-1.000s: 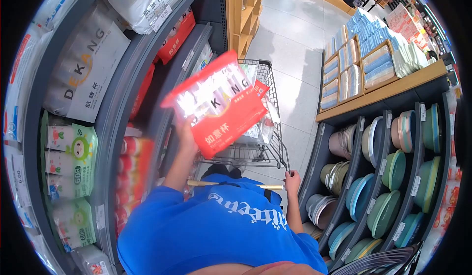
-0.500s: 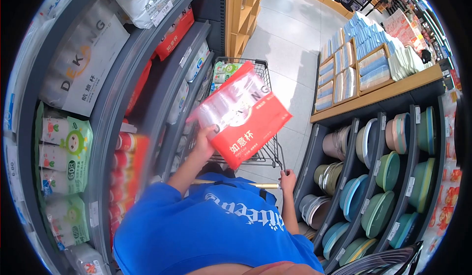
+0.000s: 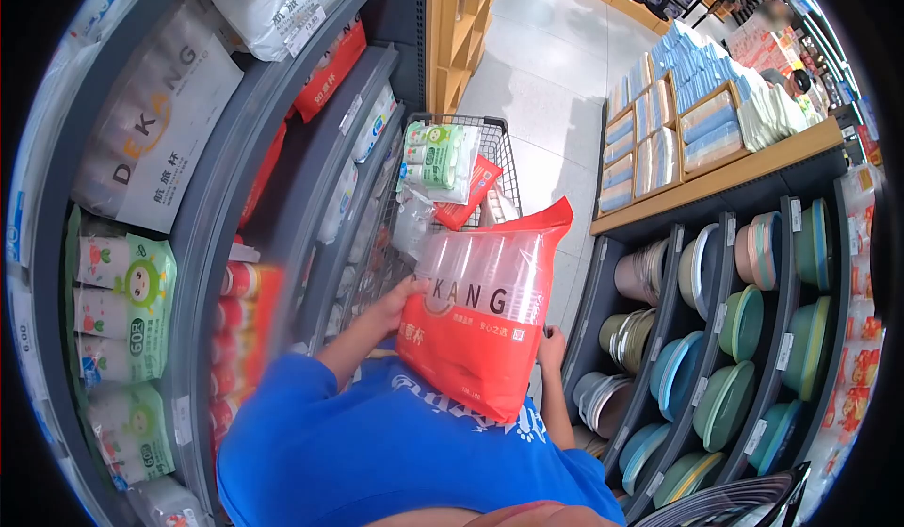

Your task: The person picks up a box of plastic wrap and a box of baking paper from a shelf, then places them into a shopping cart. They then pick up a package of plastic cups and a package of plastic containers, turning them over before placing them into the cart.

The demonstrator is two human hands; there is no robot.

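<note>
The left hand [image 3: 394, 303] is clamped on the left edge of a red and clear plastic pack of stacked cups [image 3: 485, 320], fingers curled round its side, thumb side towards the body. The pack hangs tilted in the air in front of the person's blue shirt [image 3: 377, 442], its clear upper half showing the white cups and dark lettering, its red lower corner pointing down over the chest. It sits just on the near side of the grey wire shopping cart [image 3: 502, 145], covering the cart's near end and not resting on anything. The right hand [image 3: 552, 346] peeks out from behind the pack's right edge, low by the near end of the cart; the pack hides most of it, so whether it is closed on anything cannot be told. The two hands are apart, one on each side of the pack. Inside the cart lie a green and white soft packet [image 3: 435, 155] at the far end and a flat red packet [image 3: 468, 191] just beside it. To the left runs a grey metal shelf unit [image 3: 212, 235] holding large white bags [image 3: 155, 122]; to the right a dark rack holds stacks of green, blue and beige bowls [image 3: 753, 324].
</note>
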